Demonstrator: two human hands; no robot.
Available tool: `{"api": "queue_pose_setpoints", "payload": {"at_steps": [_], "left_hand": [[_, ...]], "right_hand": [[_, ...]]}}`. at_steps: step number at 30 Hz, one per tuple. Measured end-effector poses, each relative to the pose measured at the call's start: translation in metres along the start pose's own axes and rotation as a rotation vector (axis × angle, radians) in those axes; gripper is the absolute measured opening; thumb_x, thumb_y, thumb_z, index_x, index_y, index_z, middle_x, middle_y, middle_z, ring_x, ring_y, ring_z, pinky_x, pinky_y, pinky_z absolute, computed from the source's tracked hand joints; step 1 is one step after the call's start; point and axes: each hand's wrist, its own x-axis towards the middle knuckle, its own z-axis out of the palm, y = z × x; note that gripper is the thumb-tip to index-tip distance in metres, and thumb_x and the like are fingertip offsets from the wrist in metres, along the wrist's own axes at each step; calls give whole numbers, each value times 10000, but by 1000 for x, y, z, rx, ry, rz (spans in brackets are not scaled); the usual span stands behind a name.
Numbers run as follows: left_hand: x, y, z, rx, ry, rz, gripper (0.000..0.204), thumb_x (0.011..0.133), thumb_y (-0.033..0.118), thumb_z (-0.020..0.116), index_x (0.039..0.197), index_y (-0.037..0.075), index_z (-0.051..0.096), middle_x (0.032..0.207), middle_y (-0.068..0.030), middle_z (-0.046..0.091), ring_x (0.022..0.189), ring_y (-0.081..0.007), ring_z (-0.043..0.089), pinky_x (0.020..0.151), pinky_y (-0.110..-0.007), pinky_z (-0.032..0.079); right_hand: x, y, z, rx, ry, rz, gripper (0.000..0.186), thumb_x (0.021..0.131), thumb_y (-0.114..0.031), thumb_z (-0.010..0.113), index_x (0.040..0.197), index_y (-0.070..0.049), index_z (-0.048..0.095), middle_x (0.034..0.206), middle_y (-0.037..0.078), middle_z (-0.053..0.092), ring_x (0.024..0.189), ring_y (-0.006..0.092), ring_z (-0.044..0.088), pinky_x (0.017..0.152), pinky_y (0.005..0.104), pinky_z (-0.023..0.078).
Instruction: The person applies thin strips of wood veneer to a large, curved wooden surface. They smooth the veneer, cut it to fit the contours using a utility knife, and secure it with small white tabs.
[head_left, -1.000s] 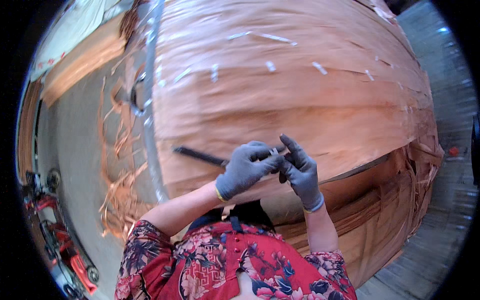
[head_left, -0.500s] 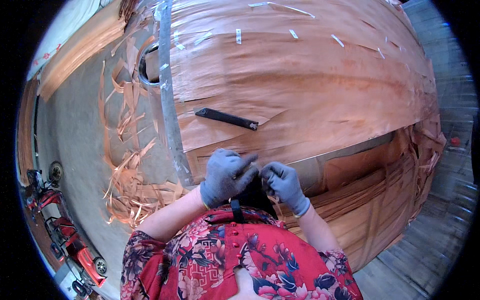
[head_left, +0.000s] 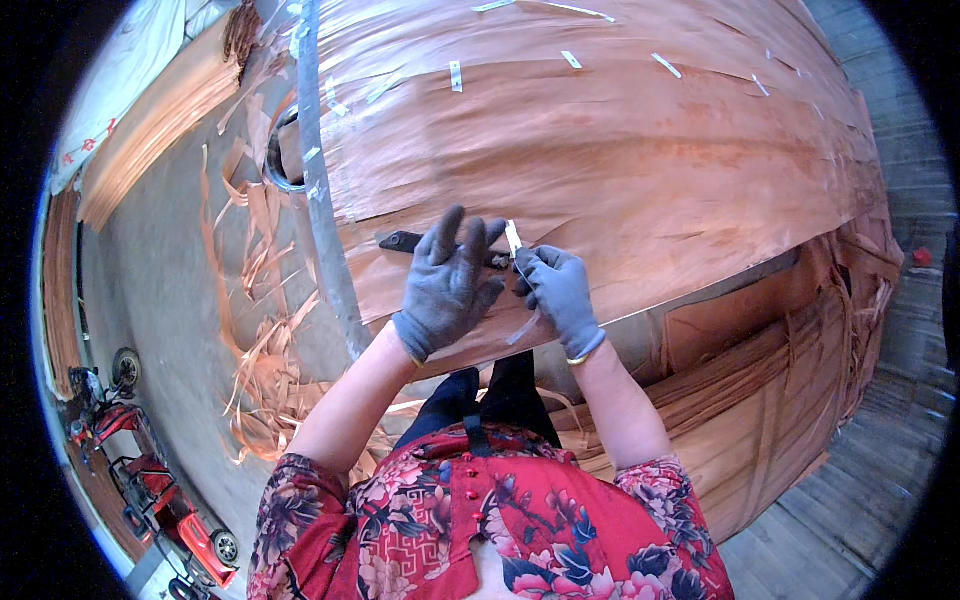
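Grey work gloves cover both my hands. My right hand (head_left: pixel 560 293) pinches a short strip of white tape (head_left: pixel 514 238) between thumb and fingers, its free end pointing up and away. Fingers spread, my left hand (head_left: pixel 447 282) hovers just left of that strip and holds nothing. Beneath both lies a wide sheet of reddish-brown wood veneer (head_left: pixel 590 190). A long black tool (head_left: pixel 397 241) rests on the veneer, partly hidden behind my left hand. Near my right wrist, a second translucent strip (head_left: pixel 523 328) shows at the veneer's near edge; whether it touches my glove I cannot tell.
Several white tape pieces (head_left: pixel 456 76) stick across the far veneer. A grey edge strip (head_left: pixel 325 210) bounds the left side. Veneer scraps (head_left: pixel 265 390) litter the floor, with a red wheeled cart (head_left: pixel 190 530) at lower left. Stacked veneer (head_left: pixel 740 400) sits below right.
Both hands have moved forward from near my waist to over the veneer. My left fingers have spread, and the white tape strip now shows in my right hand.
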Motion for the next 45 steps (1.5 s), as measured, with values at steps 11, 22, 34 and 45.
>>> {"api": "queue_pose_setpoints", "payload": {"at_steps": [11,22,34,45], "left_hand": [[7,5,13,98,-332,52,683,772,431,570,1370,146,402,1404,-106,390,1354,-331,251,1116,-512,158],[14,5,12,117,-368,96,492,798,421,565,1248,222,555,1375,-129,400,1331,-368,271,1106,-528,177],[8,-39,-6,134,-137,249,461,787,125,531,1246,139,490,1041,-58,635,1257,-310,434,934,-450,420],[-9,-101,-89,77,450,-263,863,785,75,639,1458,4,103,1354,-206,430,1272,-319,411,1071,-452,248]], "right_hand": [[-25,20,-20,-37,-14,74,241,881,-228,599,735,-37,602,575,32,555,448,82,495,421,233,393],[6,-18,-82,-844,-225,-140,208,855,-187,616,730,-21,617,569,-10,527,485,63,475,436,236,360],[-47,22,-90,-98,-66,-57,172,915,-201,583,888,-32,600,643,13,570,527,56,499,478,191,386],[-65,16,30,126,-490,7,239,931,-189,550,1092,-12,551,839,64,635,676,111,597,613,232,488]]}}
